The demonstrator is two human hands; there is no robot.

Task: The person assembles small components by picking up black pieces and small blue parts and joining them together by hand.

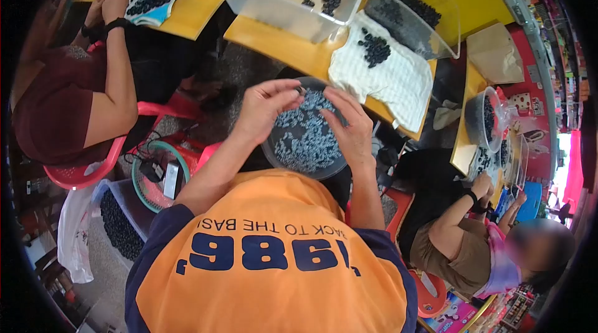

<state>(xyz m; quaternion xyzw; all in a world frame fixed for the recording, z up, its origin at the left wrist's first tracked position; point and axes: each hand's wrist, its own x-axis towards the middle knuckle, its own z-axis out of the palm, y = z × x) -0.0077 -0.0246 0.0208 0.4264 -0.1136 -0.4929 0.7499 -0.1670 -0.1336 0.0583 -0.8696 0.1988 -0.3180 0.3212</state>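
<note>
Over a dark round basin (pixel 269 152) filled with many small pale bluish pieces, both my hands are raised close together. My left hand (pixel 265 105) pinches a small dark piece (pixel 301 90) between thumb and fingertips. Just to the right, my right hand (pixel 354 126) has its thumb and fingers apart, fingertips near that piece, and nothing can be made out between them. The basin sits low in front of my orange shirt (pixel 268 258), below the table edge.
Ahead, a yellow table (pixel 280 44) bears a clear bin (pixel 311 26) of black pieces, another bin (pixel 398 18) and a white cloth (pixel 386 87) with black pieces. Co-workers sit left (pixel 68 96) and right (pixel 461 246). A green-rimmed basket (pixel 138 180) and a sack (pixel 140 208) stand left.
</note>
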